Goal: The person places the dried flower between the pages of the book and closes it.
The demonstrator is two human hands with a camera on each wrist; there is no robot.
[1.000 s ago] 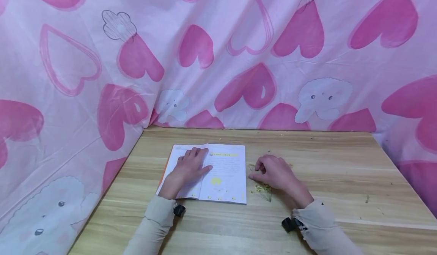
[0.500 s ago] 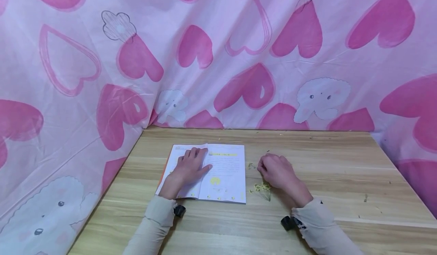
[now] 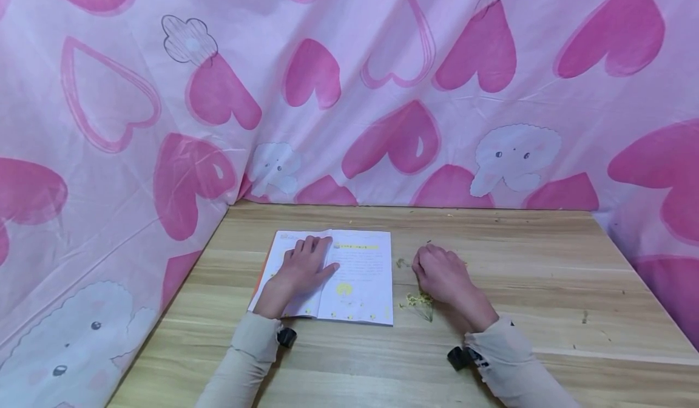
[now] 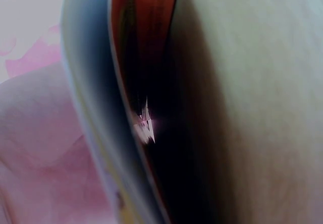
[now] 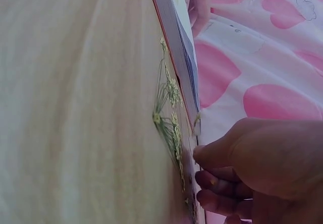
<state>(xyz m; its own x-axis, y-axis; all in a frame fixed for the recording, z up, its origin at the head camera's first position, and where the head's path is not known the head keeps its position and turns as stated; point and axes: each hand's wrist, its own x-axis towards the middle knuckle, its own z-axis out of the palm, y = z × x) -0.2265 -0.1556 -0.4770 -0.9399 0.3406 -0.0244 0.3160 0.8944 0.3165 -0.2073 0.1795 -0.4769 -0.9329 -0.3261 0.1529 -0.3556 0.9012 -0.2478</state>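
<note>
In the head view my left hand (image 3: pixel 300 268) lies on an open book (image 3: pixel 363 274), palm down with fingers spread across the fold. My right hand (image 3: pixel 443 273) is curled just right of the book. In the right wrist view its thumb and forefinger pinch the stem of a small dried flower sprig (image 5: pixel 197 119), whose head points towards the book. A larger yellow dried flower cluster (image 3: pixel 419 300) with thin stems lies on the table, between the book and my right wrist. The left wrist view shows the book's orange cover (image 4: pixel 154 17) close up; my left hand is outside that view.
The wooden table (image 3: pixel 355 365) has small plant crumbs (image 3: pixel 585 317) scattered on its right side. A pink heart-patterned cloth (image 3: pixel 382 92) hangs behind the table and along its sides. Black wrist cameras (image 3: pixel 461 357) sit at both cuffs.
My right hand has drawn slightly away from the book and its fingers have closed in, the thumb no longer stretched left. The left hand stays still on the book.
</note>
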